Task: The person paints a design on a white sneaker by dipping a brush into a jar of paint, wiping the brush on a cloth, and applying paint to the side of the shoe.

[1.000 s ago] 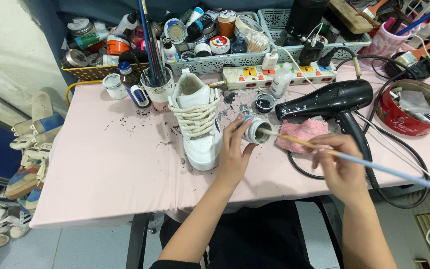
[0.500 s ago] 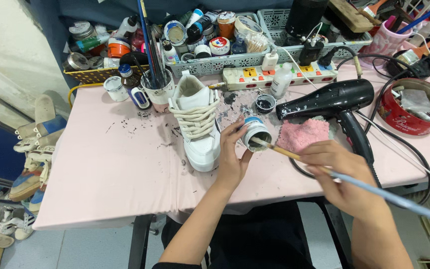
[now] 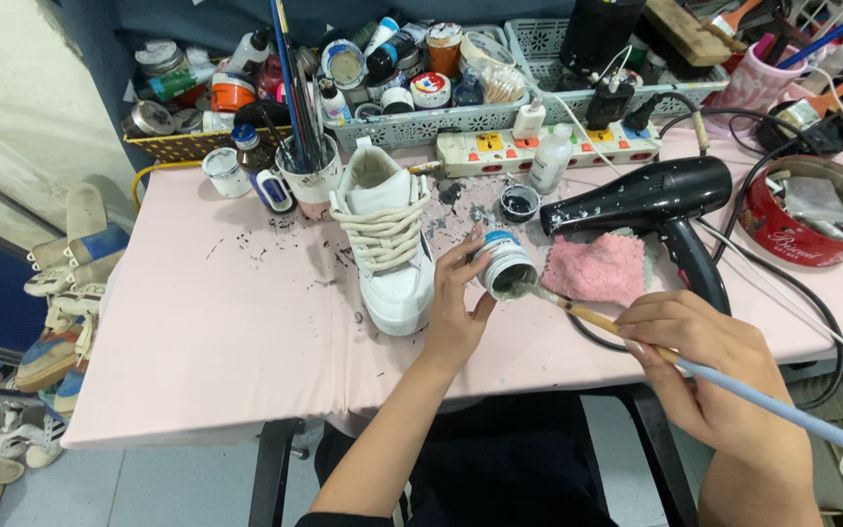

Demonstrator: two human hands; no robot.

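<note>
— What's different from a second ago?

— My left hand (image 3: pixel 456 312) has tipped the small paint jar (image 3: pixel 502 264) further toward me, so its mouth now faces my right side, and the brush (image 3: pixel 636 337) tip has gone from hovering at the rim to sitting inside the opening. My right hand (image 3: pixel 700 366) has slid lower, toward five o'clock. I judge the bristles are loading with paint.

— How are your hands set?

— Left fingers wrap round the jar, lifted just off the pink table (image 3: pixel 207 342), at three o'clock from the white sneaker (image 3: pixel 387 249). The right hand pinches the long blue-handled brush like a pencil.

— What's in the jar?

— Something dark grey at the mouth; how full it is I cannot tell.

— Other containers?

— A small open pot (image 3: pixel 519 202) of dark paint at twelve o'clock from the jar. A white cup (image 3: pixel 306 176) crammed with upright brushes at ten o'clock from the shoe. Grey baskets (image 3: pixel 421 127) along the back are full of paint bottles and jars. A red round tin (image 3: pixel 812 215) at three o'clock holds rags or scraps. A black hair dryer (image 3: pixel 651 200) lies by a pink cloth (image 3: pixel 597 268).
</note>
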